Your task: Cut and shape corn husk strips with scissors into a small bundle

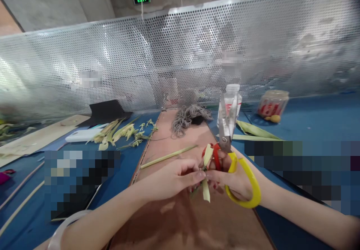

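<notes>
My left hand [171, 182]: thumb and fingers closed tight on a pale strip [206, 192]. My right hand [243, 184]: thumb and finger pinched on the same strip, just beside the left thumb. Strip upright, both ends free, above the middle of the board [174, 220]. Scissors [225, 143] hang on my right hand, blades parted, tips toward the board's far edge; cannot tell which fingers pass through the loops.

Stalk [168, 157]: on the board, slanting, one end near its left edge. Yarn [182, 119]: grey heap at the board's far end. Tabletop [323, 119], blue, left of board: dried leaves [120, 132] near the board's left edge. Right of board: bottle [229, 111] beyond the blades, leaf [257, 130] nearer, jar [271, 104] by the tabletop's far edge.
</notes>
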Motion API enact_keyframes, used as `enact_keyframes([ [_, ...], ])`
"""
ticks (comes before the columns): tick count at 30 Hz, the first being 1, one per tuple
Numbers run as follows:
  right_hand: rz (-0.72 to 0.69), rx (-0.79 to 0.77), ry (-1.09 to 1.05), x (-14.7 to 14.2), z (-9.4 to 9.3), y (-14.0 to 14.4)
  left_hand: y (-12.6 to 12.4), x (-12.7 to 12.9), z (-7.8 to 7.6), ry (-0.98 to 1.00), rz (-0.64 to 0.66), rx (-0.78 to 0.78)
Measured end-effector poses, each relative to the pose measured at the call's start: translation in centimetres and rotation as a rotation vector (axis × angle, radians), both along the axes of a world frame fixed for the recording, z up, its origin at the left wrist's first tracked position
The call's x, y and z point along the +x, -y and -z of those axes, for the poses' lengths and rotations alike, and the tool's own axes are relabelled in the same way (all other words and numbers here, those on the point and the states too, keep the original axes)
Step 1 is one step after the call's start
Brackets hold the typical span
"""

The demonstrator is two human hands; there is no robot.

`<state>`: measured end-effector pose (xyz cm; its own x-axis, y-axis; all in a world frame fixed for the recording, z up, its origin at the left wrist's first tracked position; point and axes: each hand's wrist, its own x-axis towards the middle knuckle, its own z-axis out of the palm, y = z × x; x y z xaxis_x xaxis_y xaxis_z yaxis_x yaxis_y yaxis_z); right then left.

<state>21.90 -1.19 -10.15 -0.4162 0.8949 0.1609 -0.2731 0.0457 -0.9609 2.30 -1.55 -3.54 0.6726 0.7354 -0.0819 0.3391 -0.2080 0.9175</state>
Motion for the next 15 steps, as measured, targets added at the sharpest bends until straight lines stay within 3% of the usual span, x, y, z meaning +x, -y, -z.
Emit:
enact_keyframes([
  [4,0.008,0.029,-0.01,0.0,0.0,-0.4,-0.3,-0.2,0.4,0.051,0.033,-0.081],
  [10,0.008,0.099,-0.052,-0.4,-0.8,-0.4,-0.8,-0.3,-0.1,0.18,-0.059,-0.198],
  [15,0.005,0.047,-0.017,-0.4,-1.0,0.1,-1.4,-0.9,0.1,0.245,-0.021,-0.449],
])
